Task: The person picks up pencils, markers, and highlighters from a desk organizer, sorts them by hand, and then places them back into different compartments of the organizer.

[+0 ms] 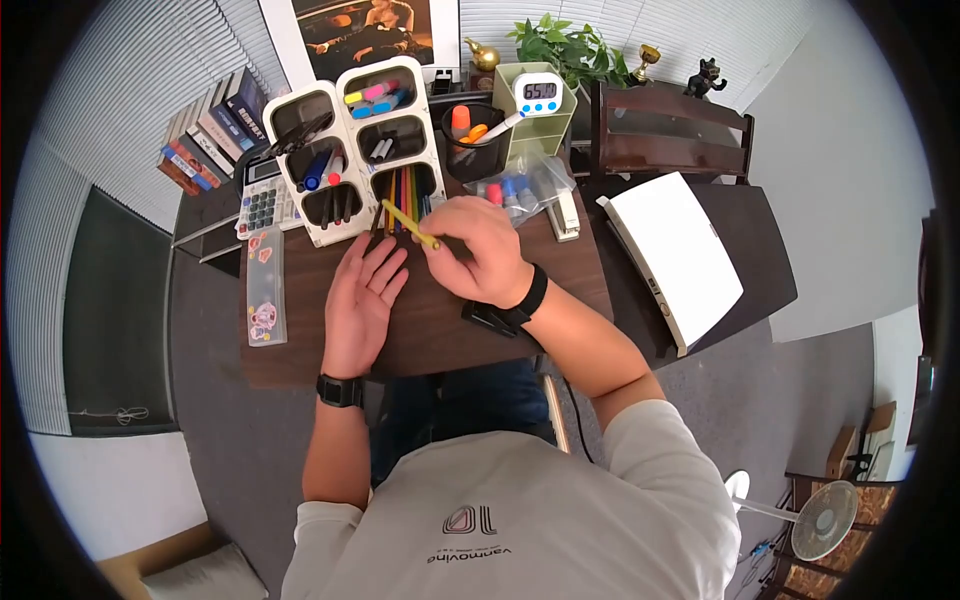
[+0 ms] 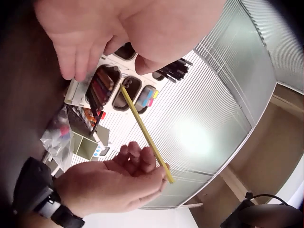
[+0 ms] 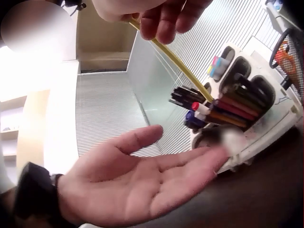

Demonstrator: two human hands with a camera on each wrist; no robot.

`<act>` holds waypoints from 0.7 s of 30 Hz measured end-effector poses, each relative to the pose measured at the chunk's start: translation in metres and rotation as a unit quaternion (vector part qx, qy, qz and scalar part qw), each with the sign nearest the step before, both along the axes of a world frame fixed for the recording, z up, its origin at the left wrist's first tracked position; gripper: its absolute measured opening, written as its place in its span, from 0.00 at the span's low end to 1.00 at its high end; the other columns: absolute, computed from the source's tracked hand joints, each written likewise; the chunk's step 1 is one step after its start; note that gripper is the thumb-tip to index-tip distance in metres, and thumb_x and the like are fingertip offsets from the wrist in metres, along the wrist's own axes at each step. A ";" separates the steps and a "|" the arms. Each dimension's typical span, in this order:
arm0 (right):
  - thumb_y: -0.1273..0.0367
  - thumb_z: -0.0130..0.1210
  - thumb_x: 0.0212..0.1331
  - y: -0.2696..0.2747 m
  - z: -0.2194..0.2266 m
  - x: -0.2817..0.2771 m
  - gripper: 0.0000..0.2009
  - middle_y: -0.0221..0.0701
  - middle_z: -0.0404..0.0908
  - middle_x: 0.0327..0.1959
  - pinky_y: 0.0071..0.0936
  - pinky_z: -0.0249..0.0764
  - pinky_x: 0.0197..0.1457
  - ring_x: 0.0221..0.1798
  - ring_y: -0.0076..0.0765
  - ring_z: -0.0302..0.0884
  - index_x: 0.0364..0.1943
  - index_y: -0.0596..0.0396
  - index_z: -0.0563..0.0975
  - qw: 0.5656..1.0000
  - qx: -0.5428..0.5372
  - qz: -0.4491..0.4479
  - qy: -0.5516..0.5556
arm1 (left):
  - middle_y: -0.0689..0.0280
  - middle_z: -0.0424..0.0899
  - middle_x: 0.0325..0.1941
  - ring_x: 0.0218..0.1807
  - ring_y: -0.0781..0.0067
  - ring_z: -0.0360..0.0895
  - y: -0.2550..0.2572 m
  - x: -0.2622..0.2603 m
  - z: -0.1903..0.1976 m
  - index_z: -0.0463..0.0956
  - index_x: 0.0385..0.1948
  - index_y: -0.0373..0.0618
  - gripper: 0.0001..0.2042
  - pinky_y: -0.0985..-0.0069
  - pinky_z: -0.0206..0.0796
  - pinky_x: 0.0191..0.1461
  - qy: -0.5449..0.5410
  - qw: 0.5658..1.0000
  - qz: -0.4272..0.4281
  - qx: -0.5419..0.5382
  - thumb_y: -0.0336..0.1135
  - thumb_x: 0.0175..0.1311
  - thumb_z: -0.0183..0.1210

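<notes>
My right hand (image 1: 478, 250) pinches a yellow pencil (image 1: 410, 225), which slants in front of a white desk organizer (image 1: 343, 237). In the right wrist view the far end of the pencil (image 3: 175, 59) overlaps the pens and pencils in the organizer. Several colored pencils (image 1: 406, 188) stand in its lower right compartment. Just left of the pencil, my left hand (image 1: 360, 305) is held with palm turned up, fingers extended and nothing in it. Highlighters (image 1: 375, 97), markers (image 1: 318, 170) and black pens fill other compartments.
A black mesh cup (image 1: 478, 160) and a green holder with a white timer (image 1: 538, 94) stand right of the organizer. Near them lie a clear bag of bottles (image 1: 520, 190) and a stapler (image 1: 565, 215). A calculator (image 1: 265, 208) and a stickered case (image 1: 265, 290) are at left.
</notes>
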State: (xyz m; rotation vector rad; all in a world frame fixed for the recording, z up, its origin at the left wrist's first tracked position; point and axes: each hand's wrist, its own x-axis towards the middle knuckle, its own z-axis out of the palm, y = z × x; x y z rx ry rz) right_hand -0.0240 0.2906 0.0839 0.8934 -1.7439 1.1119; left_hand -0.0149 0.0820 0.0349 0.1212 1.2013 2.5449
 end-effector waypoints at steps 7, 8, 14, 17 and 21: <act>0.74 0.62 0.60 -0.001 -0.010 -0.015 0.09 0.36 0.84 0.38 0.39 0.74 0.51 0.41 0.48 0.81 0.44 0.54 0.80 0.987 0.073 -0.100 -0.101 | 0.55 0.73 0.69 0.71 0.57 0.71 0.019 0.000 0.017 0.57 0.75 0.40 0.27 0.60 0.63 0.74 0.009 1.000 0.019 0.003 0.44 0.82 0.46; 0.73 0.62 0.62 -0.002 -0.013 -0.017 0.09 0.36 0.84 0.40 0.41 0.74 0.54 0.43 0.49 0.80 0.45 0.54 0.81 0.985 0.073 -0.105 -0.117 | 0.55 0.73 0.69 0.71 0.57 0.71 0.019 0.001 0.019 0.57 0.75 0.40 0.27 0.60 0.63 0.74 0.009 1.000 0.019 0.001 0.44 0.82 0.46; 0.72 0.59 0.65 -0.002 -0.023 -0.022 0.11 0.40 0.84 0.44 0.44 0.73 0.57 0.48 0.52 0.80 0.50 0.56 0.80 0.980 0.068 -0.123 -0.138 | 0.56 0.73 0.68 0.70 0.59 0.72 0.022 0.006 0.022 0.58 0.76 0.41 0.27 0.62 0.65 0.73 0.021 0.999 0.018 -0.032 0.45 0.82 0.45; 0.71 0.59 0.66 -0.005 -0.023 -0.019 0.12 0.41 0.83 0.46 0.44 0.73 0.58 0.48 0.53 0.80 0.51 0.57 0.79 0.973 0.032 -0.146 -0.176 | 0.55 0.72 0.69 0.71 0.58 0.71 0.020 0.004 0.021 0.57 0.76 0.40 0.27 0.59 0.63 0.74 0.020 0.999 0.019 -0.028 0.43 0.81 0.45; 0.70 0.58 0.67 -0.004 -0.027 -0.017 0.12 0.44 0.82 0.48 0.43 0.74 0.57 0.48 0.53 0.80 0.52 0.59 0.79 0.963 0.030 -0.178 -0.202 | 0.54 0.71 0.69 0.71 0.57 0.70 0.020 -0.003 0.012 0.58 0.74 0.37 0.28 0.60 0.63 0.74 -0.006 0.999 0.035 -0.015 0.45 0.81 0.47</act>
